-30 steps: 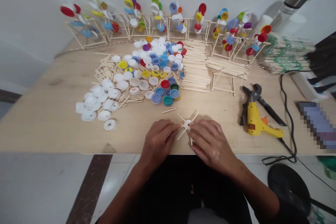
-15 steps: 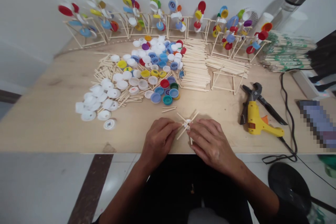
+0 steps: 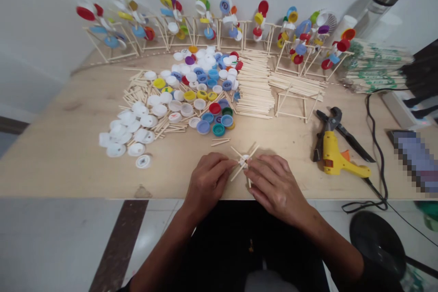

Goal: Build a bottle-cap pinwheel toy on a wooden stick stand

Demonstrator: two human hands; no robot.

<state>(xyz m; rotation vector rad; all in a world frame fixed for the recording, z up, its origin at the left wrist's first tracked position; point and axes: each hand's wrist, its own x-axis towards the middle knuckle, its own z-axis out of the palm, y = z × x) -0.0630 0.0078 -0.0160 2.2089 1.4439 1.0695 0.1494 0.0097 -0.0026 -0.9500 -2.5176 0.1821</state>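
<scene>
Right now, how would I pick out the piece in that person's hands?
Start at the near edge of the table, where the left hand and right hand meet. Between them sits a small star of sticks crossing at a pale hub. Unlike the two loose sticks just beyond it, its sticks fan out from one centre.

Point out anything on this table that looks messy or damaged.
Short sticks lie scattered among the loose caps, unlike the neat stick stack. One white cap sits apart, and the table's front edge looks chipped. The left hand and right hand pinch a stick cross.
</scene>
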